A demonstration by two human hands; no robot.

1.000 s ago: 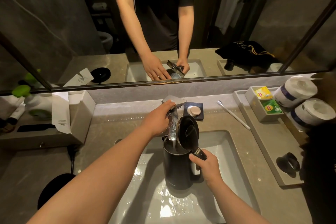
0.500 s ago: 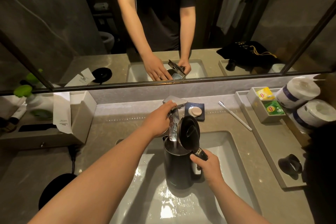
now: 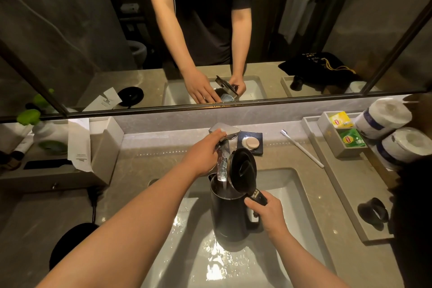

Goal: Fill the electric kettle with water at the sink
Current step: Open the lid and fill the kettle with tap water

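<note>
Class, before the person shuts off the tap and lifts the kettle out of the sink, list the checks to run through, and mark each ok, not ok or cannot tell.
1. Lid swung open, clear of the stream: ok.
2. Water stream falling into the kettle mouth, not down its side: ok.
3. Right hand closed on the kettle handle: ok.
4. Left hand on the faucet lever, ready to shut it off: ok.
5. Water level inside the kettle: cannot tell, the inside is dark.
6. Kettle underside dry for its base: not ok, the sink basin around it is wet.
</note>
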